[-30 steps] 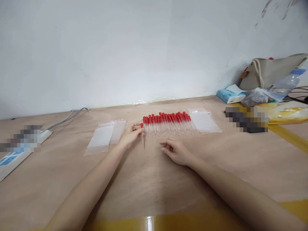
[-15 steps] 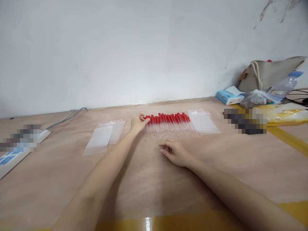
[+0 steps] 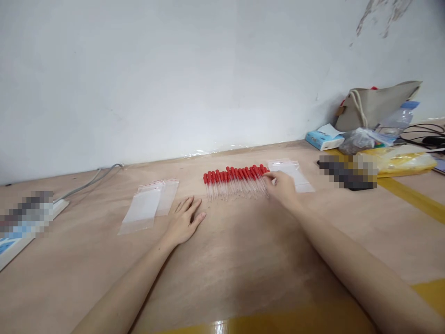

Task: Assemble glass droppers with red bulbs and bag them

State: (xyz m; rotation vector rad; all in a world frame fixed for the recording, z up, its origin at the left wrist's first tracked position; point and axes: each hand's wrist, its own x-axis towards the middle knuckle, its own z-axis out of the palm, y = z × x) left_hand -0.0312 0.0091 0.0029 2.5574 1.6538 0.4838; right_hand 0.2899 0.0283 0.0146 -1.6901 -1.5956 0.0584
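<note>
A row of droppers (image 3: 236, 178) with red rubber bulbs and thin clear tubes lies side by side on the brown-covered table, bulbs toward the wall. At its right end, my right hand (image 3: 281, 188) is closed, fingertips and thumb drawn together on an end dropper, whose tube is partly hidden. My left hand (image 3: 186, 220) rests flat on the table with fingers spread, holding nothing, just left of and nearer than the row. Clear zip bags (image 3: 142, 208) overlap to its left. More zip bags (image 3: 301, 178) lie beyond my right hand, which covers part of them.
At the right stand a blue tissue pack (image 3: 323, 139), a beige bag (image 3: 378, 104), a plastic bottle (image 3: 399, 118) and a yellow package (image 3: 399, 162). A power strip (image 3: 57, 208) with a grey cable (image 3: 90, 180) lies at the left. A white wall (image 3: 174, 79) bounds the back.
My left hand has left the row's left end and come down flat on the table. My right hand has moved forward and right to the row's right end. The view has shifted slightly.
</note>
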